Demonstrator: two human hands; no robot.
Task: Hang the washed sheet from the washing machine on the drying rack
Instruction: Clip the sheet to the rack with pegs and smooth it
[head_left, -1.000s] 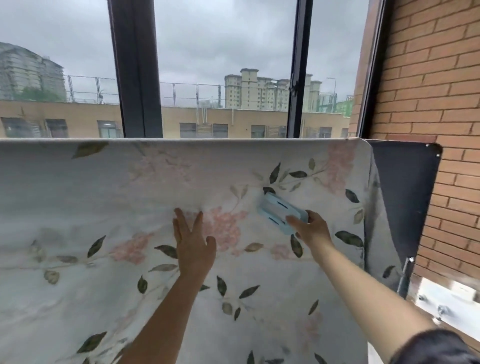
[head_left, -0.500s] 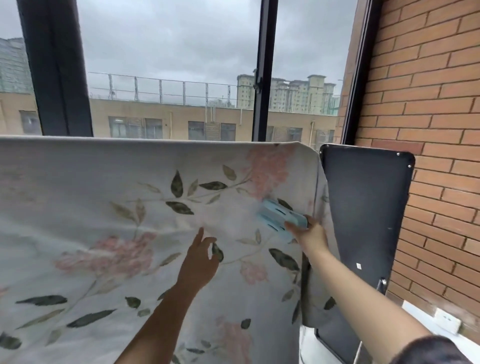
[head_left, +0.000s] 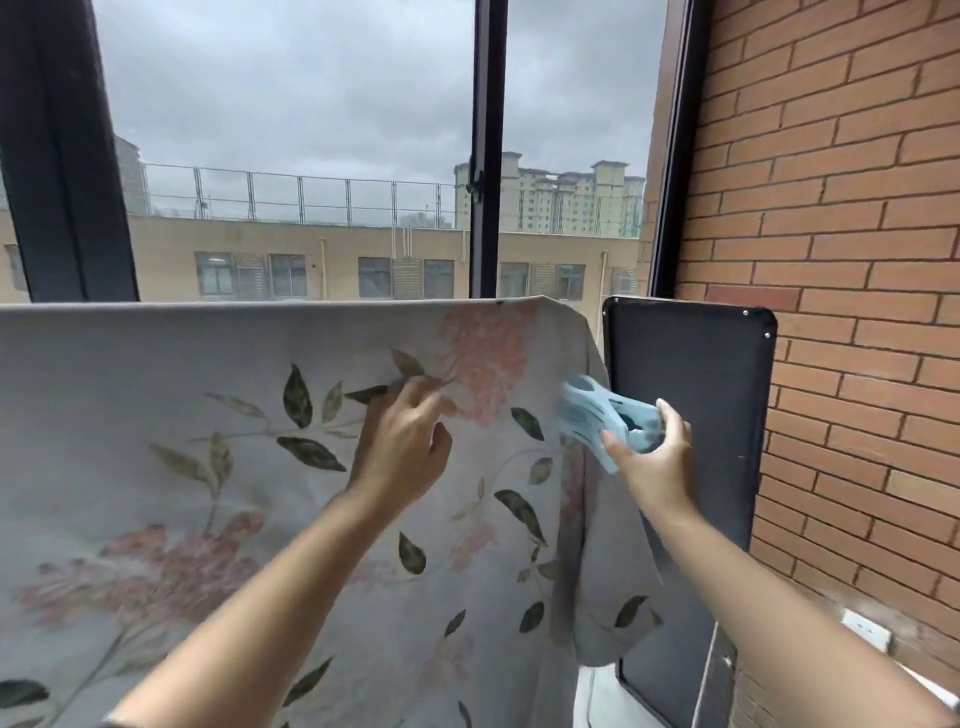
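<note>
– Two hands up; which one matters?
– The right hand; thumb and fingers are wrapped round the handle end of a pale blue peg; it's blurred, so I can't tell how wide the peg's mouth gapes.
– Where's the sheet?
– Draped over the drying rack; the top bar is hidden under the fold; the right edge hangs just beside the black panel.
– Peg versus sheet?
– The peg's long axis is near level, a bit tilted; the mouth points left and up at the sheet's right edge; touching it or not, I can't tell; the top fold lies above and left of the grip; the right hand is nearer that corner.
– Left hand?
– Further left; fingers loosely bent, tips at the cloth, thumb apart; it grips nothing I can see.
– Sheet's long axis?
– Left-right along the bar; I'd guess the peg must rise and tip mouth-down over the fold.
</note>
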